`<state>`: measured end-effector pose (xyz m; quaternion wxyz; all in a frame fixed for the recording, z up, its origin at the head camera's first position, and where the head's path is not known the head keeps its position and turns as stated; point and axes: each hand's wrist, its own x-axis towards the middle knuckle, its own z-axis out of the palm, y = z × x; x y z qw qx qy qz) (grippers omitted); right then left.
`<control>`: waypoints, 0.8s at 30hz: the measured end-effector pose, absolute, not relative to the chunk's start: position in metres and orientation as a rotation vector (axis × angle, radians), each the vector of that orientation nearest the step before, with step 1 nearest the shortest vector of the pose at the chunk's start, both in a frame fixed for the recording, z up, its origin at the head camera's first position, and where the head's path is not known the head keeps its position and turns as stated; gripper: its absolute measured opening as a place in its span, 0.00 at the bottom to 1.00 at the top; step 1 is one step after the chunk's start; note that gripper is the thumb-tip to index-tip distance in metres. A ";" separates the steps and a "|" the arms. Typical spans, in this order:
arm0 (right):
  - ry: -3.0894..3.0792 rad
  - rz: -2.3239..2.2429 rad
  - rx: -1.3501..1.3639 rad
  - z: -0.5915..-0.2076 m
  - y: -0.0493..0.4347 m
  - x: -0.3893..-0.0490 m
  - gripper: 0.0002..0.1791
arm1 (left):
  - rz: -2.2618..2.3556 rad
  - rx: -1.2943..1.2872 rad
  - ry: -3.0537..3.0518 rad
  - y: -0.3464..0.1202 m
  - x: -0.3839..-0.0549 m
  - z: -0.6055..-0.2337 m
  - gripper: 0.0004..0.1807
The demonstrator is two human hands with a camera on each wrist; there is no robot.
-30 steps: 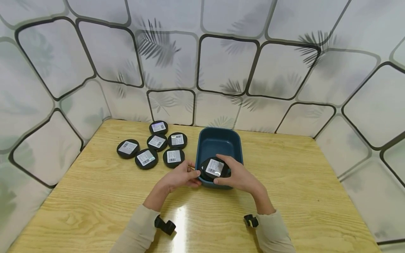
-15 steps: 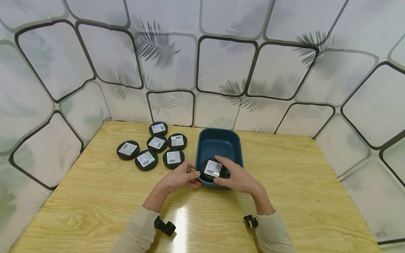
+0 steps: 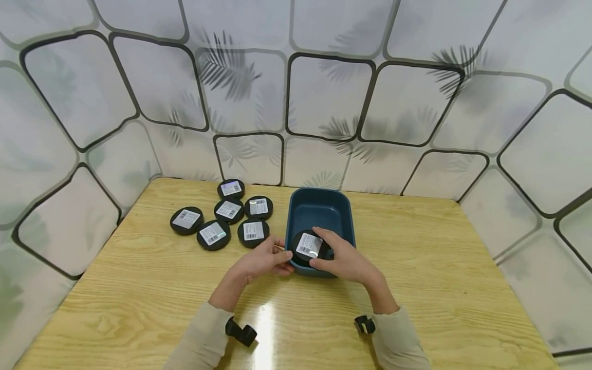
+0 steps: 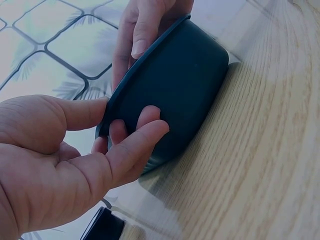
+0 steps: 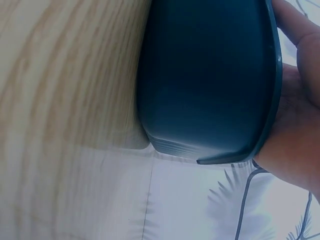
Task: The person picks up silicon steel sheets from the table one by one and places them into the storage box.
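In the head view, a dark blue rectangular bin [image 3: 324, 215] stands upright on the wooden table. My left hand [image 3: 265, 259] holds its near left corner, thumb at the rim and fingers against the outer wall, as the left wrist view also shows. My right hand [image 3: 348, 260] reaches over the right rim and grips a flat, round black case [image 3: 308, 245] with a white barcode label on top. That case is inside the near end of the bin; what lies under it is hidden. In the right wrist view the bin's wall [image 5: 210, 85] hides my fingertips.
Several like black round cases lie label up to the left of the bin, the closest [image 3: 253, 232] near my left hand and another [image 3: 187, 220] farthest left. A patterned cloth wall [image 3: 250, 103] encloses the table [image 3: 416, 298] at the back and sides.
My right hand has shifted the black case slightly left inside the bin, toward the left wall. My left hand and the bin have stayed in place.
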<state>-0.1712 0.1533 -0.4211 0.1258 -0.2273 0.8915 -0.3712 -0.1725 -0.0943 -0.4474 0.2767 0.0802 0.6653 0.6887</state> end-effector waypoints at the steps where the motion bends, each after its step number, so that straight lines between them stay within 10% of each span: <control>1: 2.595 -1.085 -0.661 -0.421 0.153 -0.171 0.44 | 1.852 0.217 1.785 -0.094 -0.172 -0.448 0.19; 24: 2.620 -1.087 -0.631 -0.414 0.157 -0.169 0.43 | 1.847 0.192 1.781 -0.094 -0.172 -0.445 0.17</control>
